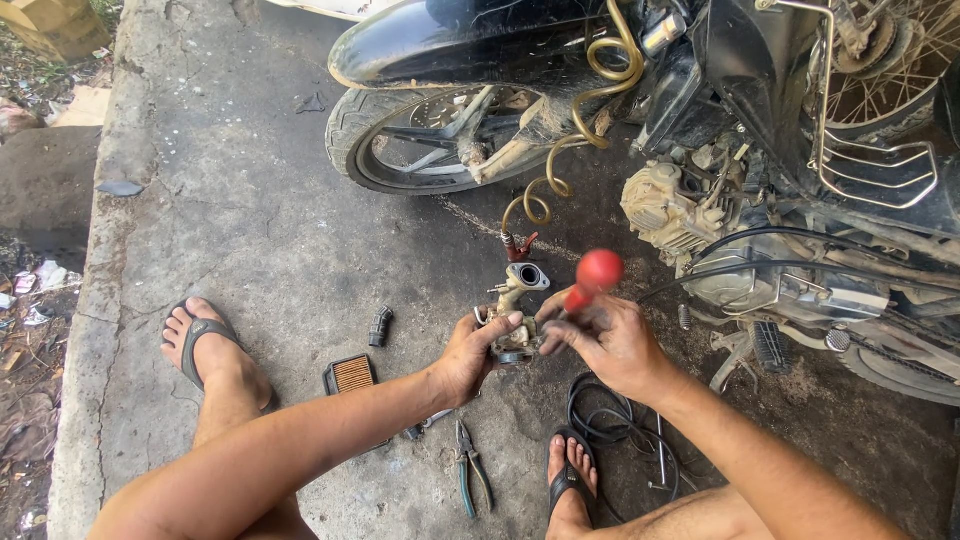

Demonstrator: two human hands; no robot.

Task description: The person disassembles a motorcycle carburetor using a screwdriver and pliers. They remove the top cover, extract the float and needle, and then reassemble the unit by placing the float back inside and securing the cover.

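Carburettor held in both hands over concrete

Packaging first: tan cardboard box [55, 25] at far upper left, well apart from the fingers, only a corner in view; no label readable. Concrete slab [250, 220] has a rough edge far left of the left hand [470, 352], dirt and litter beyond it; bare room on the slab up-left of the fingers; tight on the right, where the motorcycle engine [680, 205] sits near the right hand [610, 345]. Carburettor [515, 310] is grimy tan metal, round open port on top, pinched between both hands; left fingers clenched round its body, thumb on top; right fingers grip a red-handled screwdriver [592, 278], tip hidden at the carburettor. Coiled yellow hose [560, 150] hangs just above; pliers [470, 470] and orange air filter [351, 374] lie below-left of the fingers.
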